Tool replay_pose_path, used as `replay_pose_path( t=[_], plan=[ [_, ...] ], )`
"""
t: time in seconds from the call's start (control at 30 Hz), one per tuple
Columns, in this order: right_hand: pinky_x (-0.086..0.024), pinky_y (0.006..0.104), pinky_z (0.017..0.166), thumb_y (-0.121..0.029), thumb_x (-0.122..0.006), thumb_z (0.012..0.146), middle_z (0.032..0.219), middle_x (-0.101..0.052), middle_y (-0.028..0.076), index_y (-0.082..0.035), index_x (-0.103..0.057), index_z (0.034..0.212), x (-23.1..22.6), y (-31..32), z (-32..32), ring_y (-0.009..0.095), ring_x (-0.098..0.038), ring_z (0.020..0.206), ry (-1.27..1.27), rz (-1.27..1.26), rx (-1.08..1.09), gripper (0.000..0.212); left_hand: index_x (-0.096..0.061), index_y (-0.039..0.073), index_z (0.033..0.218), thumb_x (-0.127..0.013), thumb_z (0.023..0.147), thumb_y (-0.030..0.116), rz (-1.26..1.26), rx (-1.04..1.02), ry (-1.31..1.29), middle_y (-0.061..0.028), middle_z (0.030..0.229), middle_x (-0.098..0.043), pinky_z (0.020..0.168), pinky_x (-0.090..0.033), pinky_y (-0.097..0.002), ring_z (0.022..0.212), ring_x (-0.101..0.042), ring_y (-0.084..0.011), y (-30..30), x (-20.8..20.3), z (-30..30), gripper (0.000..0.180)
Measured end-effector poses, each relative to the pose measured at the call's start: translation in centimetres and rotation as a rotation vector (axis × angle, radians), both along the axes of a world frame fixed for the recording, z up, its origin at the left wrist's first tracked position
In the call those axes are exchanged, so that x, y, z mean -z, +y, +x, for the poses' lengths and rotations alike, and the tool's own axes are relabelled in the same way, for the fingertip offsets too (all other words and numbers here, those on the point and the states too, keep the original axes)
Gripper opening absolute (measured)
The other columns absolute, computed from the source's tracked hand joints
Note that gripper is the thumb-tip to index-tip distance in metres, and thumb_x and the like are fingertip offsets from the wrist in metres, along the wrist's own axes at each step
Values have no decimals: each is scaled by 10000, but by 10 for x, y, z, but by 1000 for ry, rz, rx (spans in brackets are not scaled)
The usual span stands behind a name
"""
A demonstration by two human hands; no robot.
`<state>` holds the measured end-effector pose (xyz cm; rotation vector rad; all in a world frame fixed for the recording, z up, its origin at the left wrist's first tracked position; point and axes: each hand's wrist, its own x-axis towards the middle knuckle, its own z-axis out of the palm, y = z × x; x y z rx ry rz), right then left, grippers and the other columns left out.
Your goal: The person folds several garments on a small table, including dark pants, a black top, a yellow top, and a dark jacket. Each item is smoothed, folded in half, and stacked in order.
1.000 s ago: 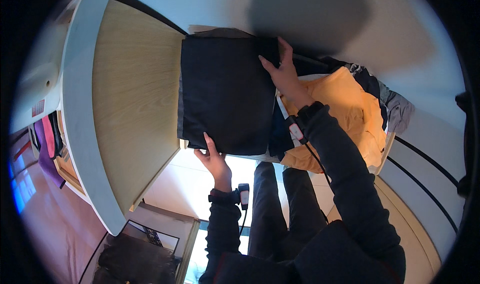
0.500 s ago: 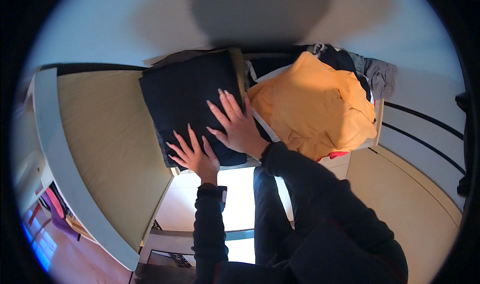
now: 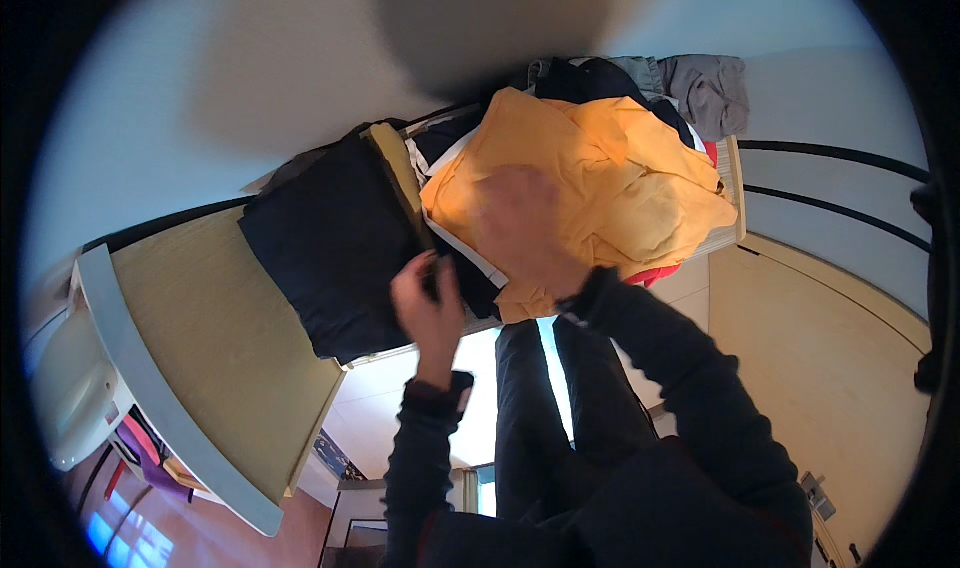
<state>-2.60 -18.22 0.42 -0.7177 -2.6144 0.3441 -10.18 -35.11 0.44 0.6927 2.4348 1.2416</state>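
So we're using the crumpled orange cloth [image 3: 610, 183] as our landmark, since it's taking up the most room. Our right hand [image 3: 525, 228] is showing up in front of its left part, but it's coming out so blurry that we're not managing to tell whether it's gripping the cloth, touching it or just lying over it from this angle. Our left hand [image 3: 430, 303] is sitting left of the orange cloth, near its lower corner, with the fingers bending. It's overlapping the right edge of the dark folded cloth [image 3: 335, 248], and we're not able to say if it's pinching anything, because it's blurring too.

That dark folded cloth is lying flattish to the left of the orange cloth, with a mustard strip [image 3: 398, 168] running between the two. A bit of red fabric [image 3: 655, 274] is poking out under the orange cloth's lower edge, and some grey clothes [image 3: 705, 93] are bunching up past its upper right corner. Farther out to the left of the orange cloth, a pale wooden board [image 3: 220, 328] is showing beyond the dark stack, and below the orange cloth we're seeing our dark trousers [image 3: 600, 393].
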Motion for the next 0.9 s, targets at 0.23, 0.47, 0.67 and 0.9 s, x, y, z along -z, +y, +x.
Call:
replay_pose_path(
  t=[0.23, 0.47, 0.67, 0.9],
  plan=[
    [-422, 417, 745, -268, -744, 815, 930, -533, 155, -27, -516, 1019, 23, 80, 132, 353, -524, 876, -75, -287, 103, 389, -514, -22, 1188, -803, 776, 222, 70, -139, -579, -99, 982, -582, 781, -486, -305, 891, -584, -212, 89, 57, 28, 559],
    [-418, 453, 833, -268, -710, 824, 1010, -536, 175, -33, -508, 1076, 1, 48, 137, 367, -519, 961, 156, -594, -11, 399, -549, -12, 1178, -700, 873, 156, 189, 241, -446, -110, 1007, -569, 829, -444, -306, 917, -545, -213, 91, -7, 37, 380],
    [-427, 380, 883, -232, -691, 832, 1100, -545, 176, -7, -460, 1247, -40, 9, 150, 331, -537, 1029, 358, -822, -80, 526, -515, -24, 1299, -528, 986, 205, 112, 681, -228, -226, 1406, -435, 1074, -321, -391, 1283, -442, -323, 110, -96, 117, 388],
    [-425, 228, 812, -107, -506, 979, 1040, -563, 34, -20, -482, 1112, -32, 42, 171, 84, -509, 902, 545, -1446, 309, 161, -524, 68, 1255, -677, 769, 57, -76, 325, 310, -153, 1118, -515, 850, -466, -403, 1014, -529, -365, 124, -95, 100, 510]
  ],
)
